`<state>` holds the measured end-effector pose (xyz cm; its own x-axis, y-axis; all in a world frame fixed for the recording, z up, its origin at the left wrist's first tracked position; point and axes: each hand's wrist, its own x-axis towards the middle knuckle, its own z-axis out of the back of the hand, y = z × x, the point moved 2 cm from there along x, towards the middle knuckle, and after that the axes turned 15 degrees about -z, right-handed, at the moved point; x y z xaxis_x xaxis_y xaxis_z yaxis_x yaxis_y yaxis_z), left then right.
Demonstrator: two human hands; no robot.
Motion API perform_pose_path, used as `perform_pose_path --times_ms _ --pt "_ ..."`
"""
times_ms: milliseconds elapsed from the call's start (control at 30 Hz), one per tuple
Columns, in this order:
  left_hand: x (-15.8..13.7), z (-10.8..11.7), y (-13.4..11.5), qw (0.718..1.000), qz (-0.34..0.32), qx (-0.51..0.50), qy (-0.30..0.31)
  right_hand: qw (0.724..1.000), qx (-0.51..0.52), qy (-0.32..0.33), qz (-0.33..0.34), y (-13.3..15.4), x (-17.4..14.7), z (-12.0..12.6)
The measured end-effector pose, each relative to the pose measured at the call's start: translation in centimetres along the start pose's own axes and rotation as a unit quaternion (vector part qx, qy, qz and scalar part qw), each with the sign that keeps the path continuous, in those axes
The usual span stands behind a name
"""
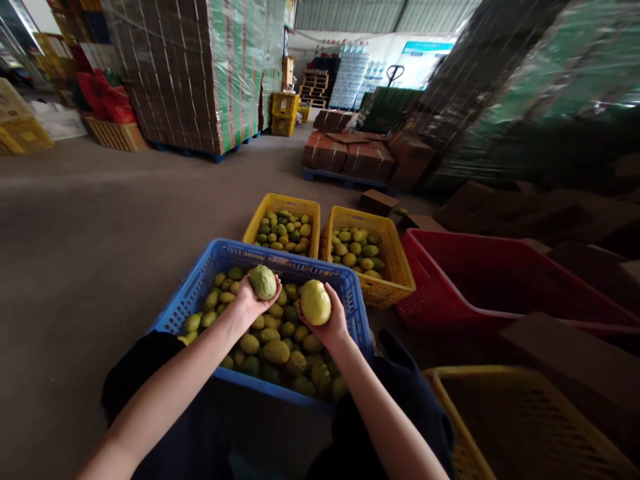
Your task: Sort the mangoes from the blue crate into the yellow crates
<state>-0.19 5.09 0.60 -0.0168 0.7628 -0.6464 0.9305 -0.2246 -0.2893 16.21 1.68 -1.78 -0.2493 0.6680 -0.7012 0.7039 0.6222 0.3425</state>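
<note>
My left hand (pixel 254 299) is closed around the underside of a bumpy green lemon (pixel 263 283). In my right hand (pixel 332 323) rests a larger, smoother yellow-green lemon (pixel 316 303), the fingers curled about its base. Both hands are above a blue plastic crate (pixel 287 257), which stands between my knees. Many green and yellow lemons (pixel 276 351) fill the crate below the hands. The palms are hidden behind the fruit and the wrists.
Two yellow crates (pixel 405 270) with lemons stand just beyond the blue one. To the right are a red bin (pixel 470 250) and another yellow crate (pixel 480 375). Flattened cartons (pixel 345 157) lie on a pallet ahead. Wrapped carton stacks (pixel 165 73) rise at the back.
</note>
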Motion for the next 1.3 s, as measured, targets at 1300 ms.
perform_pose_path --times_ms 1300 --pt "-2.7 -1.3 0.8 0.958 -0.059 0.143 0.241 0.988 -0.057 0.135 0.041 -0.8 -0.3 -0.2"
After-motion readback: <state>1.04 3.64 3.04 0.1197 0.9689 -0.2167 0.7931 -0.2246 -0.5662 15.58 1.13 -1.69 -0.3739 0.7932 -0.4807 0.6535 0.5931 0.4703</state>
